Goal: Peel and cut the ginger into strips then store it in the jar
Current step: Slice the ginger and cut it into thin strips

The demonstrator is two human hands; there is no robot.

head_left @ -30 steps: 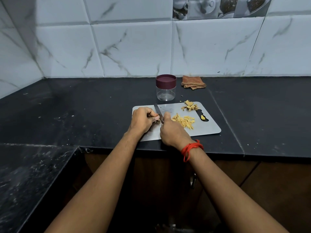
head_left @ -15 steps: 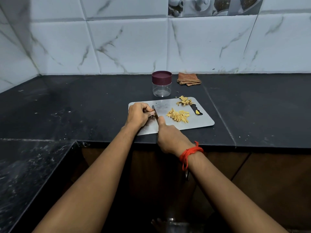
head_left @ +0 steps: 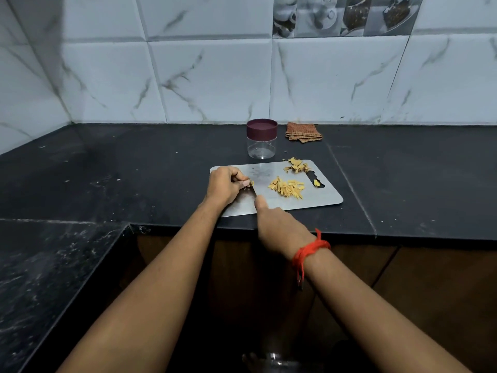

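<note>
Knife [head_left: 254, 192] drew back from ginger [head_left: 251, 182]; jar [head_left: 261, 142] behind board [head_left: 322, 196].

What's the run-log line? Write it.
left hand: pinches ginger piece; right hand: beside it, grip hidden; ginger strips: on cutting board; jar: lidded

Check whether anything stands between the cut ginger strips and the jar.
Yes: the maroon lid sits on the jar, closing its mouth. Between the ginger strips and the jar, the cutting board looks bare.

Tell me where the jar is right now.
Head view: the jar, lid on, stands on the counter just behind the cutting board, left of the folded cloth.
</note>
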